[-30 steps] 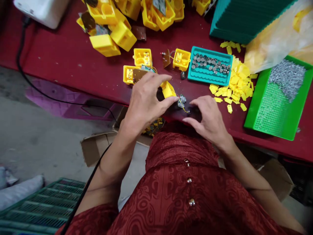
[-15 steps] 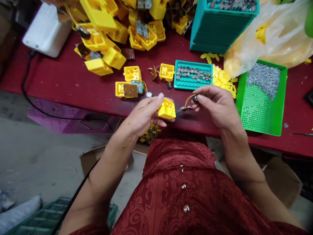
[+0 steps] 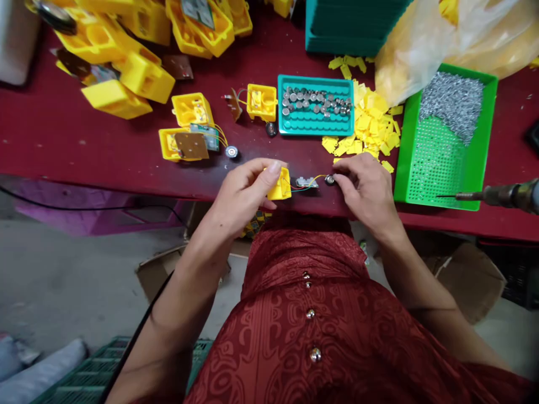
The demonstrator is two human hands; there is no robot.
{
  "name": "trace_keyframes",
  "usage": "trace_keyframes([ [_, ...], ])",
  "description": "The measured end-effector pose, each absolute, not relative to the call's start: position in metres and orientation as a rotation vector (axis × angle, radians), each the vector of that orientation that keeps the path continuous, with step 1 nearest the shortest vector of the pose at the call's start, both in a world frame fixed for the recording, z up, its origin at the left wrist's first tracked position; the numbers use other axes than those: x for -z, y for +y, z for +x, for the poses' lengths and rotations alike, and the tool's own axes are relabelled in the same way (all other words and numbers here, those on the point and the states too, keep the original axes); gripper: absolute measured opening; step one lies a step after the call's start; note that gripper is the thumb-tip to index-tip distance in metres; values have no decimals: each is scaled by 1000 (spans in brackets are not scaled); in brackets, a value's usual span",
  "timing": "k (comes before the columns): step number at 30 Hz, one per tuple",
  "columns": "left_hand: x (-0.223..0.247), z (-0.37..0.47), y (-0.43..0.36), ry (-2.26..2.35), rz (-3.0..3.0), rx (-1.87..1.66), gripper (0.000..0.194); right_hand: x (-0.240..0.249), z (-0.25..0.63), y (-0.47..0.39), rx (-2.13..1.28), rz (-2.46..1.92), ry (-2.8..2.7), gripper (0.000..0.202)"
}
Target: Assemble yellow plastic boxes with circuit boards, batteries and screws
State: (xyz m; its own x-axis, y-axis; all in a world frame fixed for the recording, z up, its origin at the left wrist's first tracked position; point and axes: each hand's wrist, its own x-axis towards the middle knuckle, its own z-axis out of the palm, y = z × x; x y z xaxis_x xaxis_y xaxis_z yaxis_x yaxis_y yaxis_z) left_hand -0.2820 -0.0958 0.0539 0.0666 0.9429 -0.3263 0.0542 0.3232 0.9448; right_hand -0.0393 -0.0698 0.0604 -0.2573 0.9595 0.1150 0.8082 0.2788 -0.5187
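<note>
A small yellow plastic housing is gripped between the thumb and fingers of my left hand, low over the table's front edge. Thin coloured wires run from it to a small circuit board, then on to a small round speaker. My right hand has its thumb and fingertips closed at the speaker's right edge, close to the tabletop. Part of the housing is hidden behind my left thumb and fingers.
A teal tray holds small round metal parts, with yellow plastic pieces beside it. A green basket contains screws; a screwdriver tip reaches over it from the right. Wired yellow housings lie to the left.
My right hand has lowered the speaker toward the tabletop. The circuit board now shows its pale side. The view has shifted closer, and the screwdriver tip has come over the green basket.
</note>
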Motion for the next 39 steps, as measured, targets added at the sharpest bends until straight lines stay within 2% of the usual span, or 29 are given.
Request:
trace_keyframes([
  [4,-56,-279,-92,1329,1057,-886,58,-53,-40,-81,-378,-1592,-2217,12],
  [9,-59,-282,-93,1269,944,-857,55,-59,-38,-72,-396,-1567,-2271,11],
  [14,-60,-291,-101,1059,659,-866,54,-109,-64,-40,-482,-1640,-2306,14],
  [18,-59,-294,-108,938,543,-835,50,-155,-111,-19,-303,-1749,-2545,22],
  [21,-58,-292,-109,898,488,-869,44,-169,-134,-12,-232,-1759,-2687,29],
  [23,-58,-289,-110,880,444,-884,43,-164,-134,-12,-214,-1731,-2725,28],
  [25,-58,-285,-111,866,417,-877,44,-151,-122,-15,-296,-1690,-2651,18],
  [27,-57,-281,-113,825,395,-842,43,-137,-105,-22,-534,-1621,-2435,6],
  [30,-55,-275,-116,754,353,-818,40,-124,-85,-39,-988,-1521,-2049,11],
  [32,-52,-271,-117,740,351,-846,39,-121,-81,-53,-1158,-1482,-1869,13],
  [39,-44,-263,-115,762,418,-1002,47,-116,-83,-76,-893,-1391,-2126,5],
])
